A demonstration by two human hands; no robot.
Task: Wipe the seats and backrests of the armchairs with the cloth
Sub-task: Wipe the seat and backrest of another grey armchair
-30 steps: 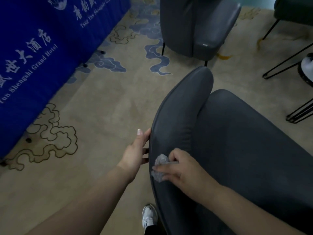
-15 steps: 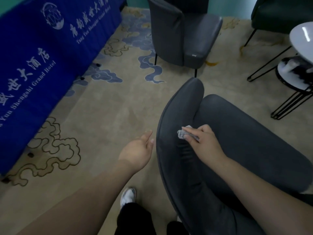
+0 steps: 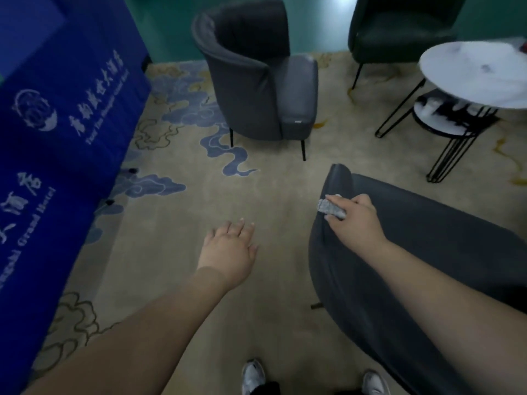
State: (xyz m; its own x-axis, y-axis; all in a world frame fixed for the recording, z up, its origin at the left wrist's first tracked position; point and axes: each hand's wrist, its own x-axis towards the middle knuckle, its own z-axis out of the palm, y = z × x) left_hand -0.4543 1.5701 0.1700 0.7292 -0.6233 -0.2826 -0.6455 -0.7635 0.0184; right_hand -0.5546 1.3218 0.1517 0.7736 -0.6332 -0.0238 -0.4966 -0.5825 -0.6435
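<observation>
A dark grey armchair [image 3: 427, 252] fills the lower right, seen from behind its curved backrest. My right hand [image 3: 355, 220] holds a crumpled grey cloth [image 3: 330, 208] against the top edge of that backrest, near its far end. My left hand [image 3: 231, 249] hovers over the carpet to the left of the chair, fingers spread and holding nothing. A second grey armchair [image 3: 256, 81] stands further off at the top centre. A dark green chair [image 3: 399, 27] stands at the top right.
A blue cloth-covered table [image 3: 57, 138] with white lettering runs along the left. A round white side table [image 3: 473, 72] on black wire legs stands at the right. Patterned beige carpet [image 3: 228, 195] lies between the chairs. My shoes [image 3: 252, 374] show at the bottom edge.
My right hand has slid the cloth along the backrest's top edge toward its far end. My left hand has let go of the backrest and moved out to the left.
</observation>
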